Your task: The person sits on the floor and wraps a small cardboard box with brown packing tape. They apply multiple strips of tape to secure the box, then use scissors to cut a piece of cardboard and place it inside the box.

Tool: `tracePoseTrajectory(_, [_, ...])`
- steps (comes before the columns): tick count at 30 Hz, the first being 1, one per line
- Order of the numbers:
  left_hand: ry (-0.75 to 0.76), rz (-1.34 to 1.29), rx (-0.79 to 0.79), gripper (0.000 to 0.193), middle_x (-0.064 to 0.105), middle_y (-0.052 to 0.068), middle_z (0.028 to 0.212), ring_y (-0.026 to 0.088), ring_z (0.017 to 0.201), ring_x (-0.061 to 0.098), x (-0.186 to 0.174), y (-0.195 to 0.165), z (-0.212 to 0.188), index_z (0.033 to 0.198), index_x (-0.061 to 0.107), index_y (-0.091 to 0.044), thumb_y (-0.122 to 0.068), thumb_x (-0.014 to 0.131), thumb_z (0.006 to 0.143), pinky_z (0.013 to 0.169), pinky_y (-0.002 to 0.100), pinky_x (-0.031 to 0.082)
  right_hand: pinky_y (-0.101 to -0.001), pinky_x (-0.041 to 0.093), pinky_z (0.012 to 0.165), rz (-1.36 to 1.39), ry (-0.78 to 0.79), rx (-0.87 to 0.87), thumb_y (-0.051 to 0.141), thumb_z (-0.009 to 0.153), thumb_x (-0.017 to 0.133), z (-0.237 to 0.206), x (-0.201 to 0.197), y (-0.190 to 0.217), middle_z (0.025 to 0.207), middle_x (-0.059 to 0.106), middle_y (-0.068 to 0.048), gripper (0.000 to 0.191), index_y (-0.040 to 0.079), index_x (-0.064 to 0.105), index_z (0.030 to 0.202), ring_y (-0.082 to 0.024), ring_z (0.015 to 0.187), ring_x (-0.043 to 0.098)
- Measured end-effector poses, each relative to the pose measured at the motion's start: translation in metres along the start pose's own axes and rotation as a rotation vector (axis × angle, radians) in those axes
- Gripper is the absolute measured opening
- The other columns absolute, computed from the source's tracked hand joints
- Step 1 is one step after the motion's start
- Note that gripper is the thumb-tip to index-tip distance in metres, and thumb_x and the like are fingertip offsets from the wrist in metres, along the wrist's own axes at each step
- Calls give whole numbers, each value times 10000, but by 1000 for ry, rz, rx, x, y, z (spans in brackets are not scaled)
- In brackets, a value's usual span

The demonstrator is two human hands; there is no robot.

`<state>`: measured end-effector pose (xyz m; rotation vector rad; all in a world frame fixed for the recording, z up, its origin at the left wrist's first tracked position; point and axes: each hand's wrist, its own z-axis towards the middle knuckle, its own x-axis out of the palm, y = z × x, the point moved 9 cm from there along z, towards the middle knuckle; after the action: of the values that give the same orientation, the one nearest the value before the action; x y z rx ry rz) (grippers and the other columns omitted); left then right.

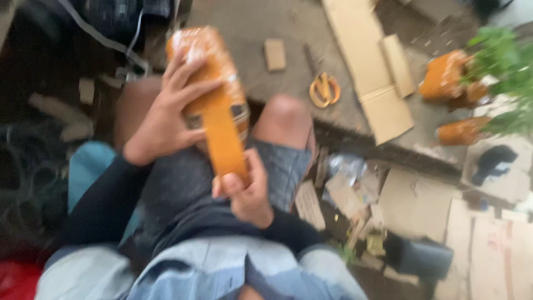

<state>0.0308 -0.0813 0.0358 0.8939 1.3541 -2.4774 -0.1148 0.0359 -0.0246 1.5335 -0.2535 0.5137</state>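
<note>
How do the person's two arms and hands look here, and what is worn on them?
Both arms wear long, dark, close-fitting sleeves that end at the wrists. The left hand and the right hand are bare: no gloves, and no watch or ring can be made out. The picture is blurred, so finer details of the fabric cannot be told.

Left hand (pixel 166 114) steadies orange-wrapped bundle (pixel 214 72); right hand (pixel 247 191) pulls tape strip (pixel 225 139).

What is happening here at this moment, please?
A seated person holds an orange-wrapped bottle-shaped object over the knees. The left hand grips its side, and the right hand pinches the end of a strip of orange tape that runs down from it. On the floor ahead lie yellow-handled scissors, cardboard pieces and more orange-wrapped objects beside a green plant. The picture is blurred.
</note>
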Motion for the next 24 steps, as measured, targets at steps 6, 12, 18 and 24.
tracePoseTrajectory(6, [-155,-108,-7,758,80,226,1702,523,1558,-70,16,-4,-12,1464,664,-243,-368,974,784,1311,665,92,-293,537,651,-173,-68,17,392,1063,636,-19,-8,13,858,641,-102,489,-13,468,1281,-157,689,624])
tracePoseTrajectory(12, [-152,-106,6,652,347,132,1687,530,1602,0,19,-21,-13,1415,700,-190,-245,935,809,1347,666,3,-292,543,627,-303,-62,23,358,1052,643,-21,-13,40,922,625,-110,417,-3,454,1141,-152,687,622])
tracePoseTrajectory(18, [-167,-97,91,483,674,82,1374,398,1465,435,12,-16,-6,1249,758,-170,-157,910,791,1261,679,-8,-277,527,620,-239,-46,60,356,1052,643,-14,1,35,945,640,-128,413,-8,464,1130,-143,672,619])
tracePoseTrajectory(24, [-204,50,227,491,650,25,1517,482,1574,248,13,-14,-21,1422,728,-215,-190,879,956,1300,635,47,-278,530,619,-222,-7,14,366,1056,642,-18,0,27,951,646,-131,422,-5,464,1149,-147,693,628])
